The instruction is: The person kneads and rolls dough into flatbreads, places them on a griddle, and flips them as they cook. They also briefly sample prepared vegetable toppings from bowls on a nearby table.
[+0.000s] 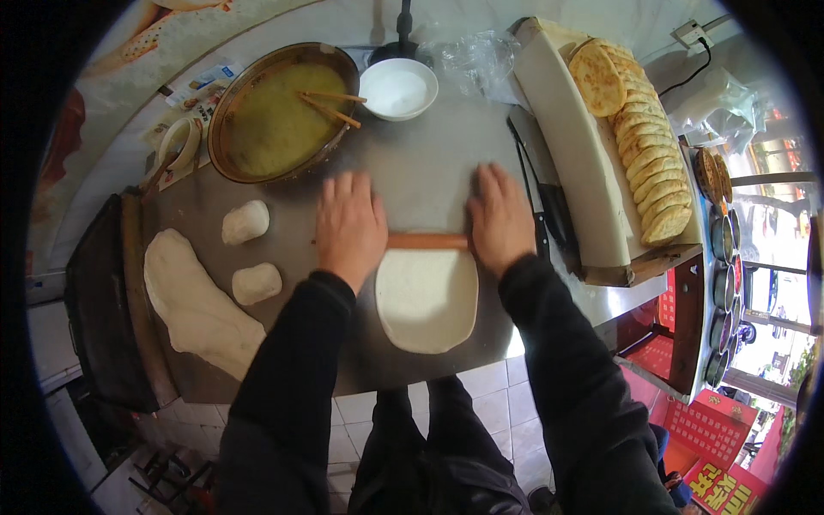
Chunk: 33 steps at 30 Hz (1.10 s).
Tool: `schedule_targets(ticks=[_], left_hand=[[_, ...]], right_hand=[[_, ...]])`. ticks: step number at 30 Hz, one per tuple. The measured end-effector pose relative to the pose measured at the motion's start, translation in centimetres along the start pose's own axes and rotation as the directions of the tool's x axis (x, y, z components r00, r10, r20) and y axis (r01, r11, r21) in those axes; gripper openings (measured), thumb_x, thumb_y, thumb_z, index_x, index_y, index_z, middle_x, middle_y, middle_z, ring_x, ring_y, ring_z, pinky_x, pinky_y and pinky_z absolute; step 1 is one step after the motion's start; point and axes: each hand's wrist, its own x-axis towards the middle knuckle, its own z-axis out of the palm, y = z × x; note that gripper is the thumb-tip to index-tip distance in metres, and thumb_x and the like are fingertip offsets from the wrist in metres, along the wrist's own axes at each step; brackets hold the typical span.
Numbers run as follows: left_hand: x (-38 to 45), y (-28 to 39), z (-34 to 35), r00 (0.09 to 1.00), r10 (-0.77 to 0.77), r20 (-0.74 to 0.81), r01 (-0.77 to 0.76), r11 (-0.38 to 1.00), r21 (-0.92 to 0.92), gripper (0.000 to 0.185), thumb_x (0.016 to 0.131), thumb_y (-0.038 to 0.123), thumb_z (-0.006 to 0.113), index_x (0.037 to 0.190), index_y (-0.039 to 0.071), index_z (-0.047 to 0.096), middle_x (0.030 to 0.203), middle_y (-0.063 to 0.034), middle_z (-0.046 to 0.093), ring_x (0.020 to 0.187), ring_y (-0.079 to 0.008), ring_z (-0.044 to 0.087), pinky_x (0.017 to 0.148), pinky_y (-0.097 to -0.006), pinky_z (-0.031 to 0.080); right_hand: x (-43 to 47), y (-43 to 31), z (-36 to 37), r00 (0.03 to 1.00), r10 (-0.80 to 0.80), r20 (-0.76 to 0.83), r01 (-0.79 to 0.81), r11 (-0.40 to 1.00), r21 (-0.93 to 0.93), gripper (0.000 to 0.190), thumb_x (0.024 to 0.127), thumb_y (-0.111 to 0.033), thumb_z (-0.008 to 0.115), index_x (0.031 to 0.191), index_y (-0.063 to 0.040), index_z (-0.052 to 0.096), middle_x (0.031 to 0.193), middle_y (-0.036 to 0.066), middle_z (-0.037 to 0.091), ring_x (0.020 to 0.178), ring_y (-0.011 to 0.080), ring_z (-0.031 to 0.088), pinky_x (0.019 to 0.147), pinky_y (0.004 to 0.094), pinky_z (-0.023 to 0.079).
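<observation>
My left hand (pixel 349 225) lies palm down over the left end of a thin wooden rolling pin (pixel 427 241). Over its right end rests my right hand (pixel 501 219), fingers stretched forward on that side too. The pin sits across the far edge of a flattened dough sheet (pixel 427 301), which has rounded corners and reaches towards the table's near edge. To the left of my left hand are two small dough pieces, one farther away (pixel 245 222) and one nearer (pixel 257 283). Beyond them stretches a long dough mass (pixel 193 302), partly hidden by my left sleeve.
A large bowl (pixel 219 138) of yellowish liquid holds chopsticks (pixel 331 108), beside a white bowl (pixel 399 90). Knives (pixel 544 193) lie right of my right hand, along a cloth-lined box (pixel 621 275) of flatbreads (pixel 653 154). A dark griddle-like slab (pixel 96 309) borders the left side.
</observation>
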Motion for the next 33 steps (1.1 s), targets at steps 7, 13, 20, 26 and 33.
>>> schedule_targets(ticks=[7, 13, 20, 26, 33], left_hand=[[-15.6, -0.2, 4.4, 0.98, 0.176, -0.094, -0.186, 0.977, -0.108, 0.088, 0.097, 0.033, 0.069, 0.163, -0.011, 0.032, 0.168, -0.0344, 0.036, 0.158, -0.0473, 0.033, 0.126, -0.0593, 0.027], [-4.9, -0.5, 2.6, 0.985, 0.1, -0.137, -0.105, 0.994, -0.026, 0.073, 0.101, 0.029, 0.066, 0.158, -0.009, 0.04, 0.167, -0.0264, 0.041, 0.157, -0.0414, 0.035, 0.128, -0.0506, 0.029], [-11.1, 0.8, 4.5, 0.977, 0.085, -0.196, -0.104, 0.99, -0.093, 0.087, 0.099, 0.035, 0.068, 0.164, -0.011, 0.032, 0.17, -0.0338, 0.033, 0.158, -0.0463, 0.033, 0.13, -0.0534, 0.025], [-25.3, -0.1, 5.0, 0.94, 0.34, -0.037, -0.341, 0.924, -0.172, 0.077, 0.091, 0.026, 0.078, 0.155, -0.001, 0.045, 0.164, -0.027, 0.042, 0.159, -0.0429, 0.032, 0.13, -0.0585, 0.021], [-23.6, 4.4, 4.7, 0.884, -0.421, 0.204, 0.339, 0.274, -0.9, 0.053, 0.098, -0.002, 0.067, 0.148, -0.005, 0.05, 0.148, -0.0245, 0.059, 0.137, -0.034, 0.062, 0.113, -0.0425, 0.05]], right_hand=[[-16.1, 0.2, -2.3, 0.948, -0.047, 0.314, 0.059, 0.998, -0.031, 0.077, 0.106, -0.042, 0.059, 0.165, 0.004, 0.038, 0.173, 0.027, 0.034, 0.163, 0.0399, 0.029, 0.132, 0.0547, 0.024], [-5.5, -0.4, 0.5, 0.998, 0.008, 0.068, 0.002, 0.99, -0.144, 0.066, 0.106, -0.035, 0.059, 0.158, 0.005, 0.046, 0.167, 0.023, 0.044, 0.158, 0.0381, 0.038, 0.128, 0.0494, 0.031], [-10.5, 0.4, -1.2, 0.979, -0.065, 0.191, 0.073, 0.997, -0.034, 0.07, 0.106, -0.037, 0.058, 0.162, 0.001, 0.044, 0.169, 0.023, 0.042, 0.16, 0.0403, 0.035, 0.131, 0.0518, 0.026], [-24.0, -1.8, -4.6, 0.966, -0.057, 0.251, 0.064, 0.998, -0.02, 0.058, 0.088, -0.018, 0.082, 0.14, -0.008, 0.06, 0.132, 0.015, 0.064, 0.13, 0.0389, 0.057, 0.112, 0.0553, 0.043], [-13.1, 2.8, -4.1, 0.991, 0.044, 0.126, -0.03, 0.993, -0.116, 0.03, 0.1, -0.007, 0.062, 0.128, -0.001, 0.064, 0.114, 0.02, 0.065, 0.103, 0.0401, 0.068, 0.086, 0.0481, 0.058]])
